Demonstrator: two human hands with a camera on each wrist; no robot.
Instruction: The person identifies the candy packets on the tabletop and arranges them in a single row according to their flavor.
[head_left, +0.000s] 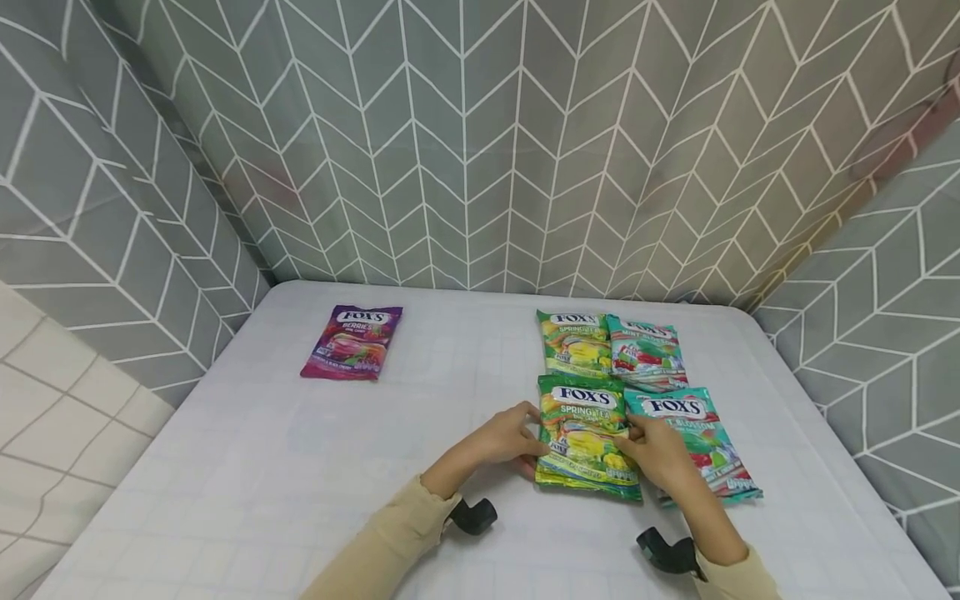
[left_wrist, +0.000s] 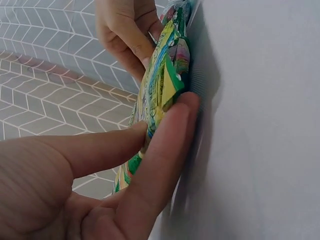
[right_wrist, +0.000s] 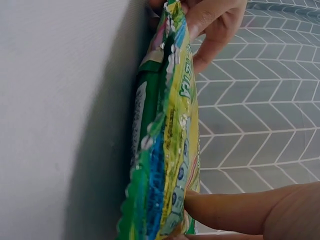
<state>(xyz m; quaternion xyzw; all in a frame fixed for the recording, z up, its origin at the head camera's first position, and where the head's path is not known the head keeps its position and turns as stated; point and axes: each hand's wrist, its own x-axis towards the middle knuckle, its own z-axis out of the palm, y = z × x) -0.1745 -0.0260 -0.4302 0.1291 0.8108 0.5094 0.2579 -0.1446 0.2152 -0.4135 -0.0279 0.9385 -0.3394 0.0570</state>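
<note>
A green and yellow Fox's Spring Tea candy bag (head_left: 581, 417) lies face up near the front of the table, between both hands. My left hand (head_left: 510, 437) pinches its left side; in the left wrist view the thumb presses the top face while a finger reaches beneath the bag (left_wrist: 161, 82). On the opposite side my right hand (head_left: 660, 450) grips the edge, its thumb (right_wrist: 225, 210) against the printed face in the right wrist view. Just right of it, partly covered by my right hand, is a teal Mint Blossom candy bag (head_left: 716, 446).
Behind the held bag lie another Spring Tea bag (head_left: 573, 343) and a second Mint Blossom bag (head_left: 648, 357), side by side. A purple Berries candy bag (head_left: 352, 342) sits at the far left of the white table (head_left: 315, 467). Grey patterned curtains (head_left: 465, 150) surround the table's back and sides.
</note>
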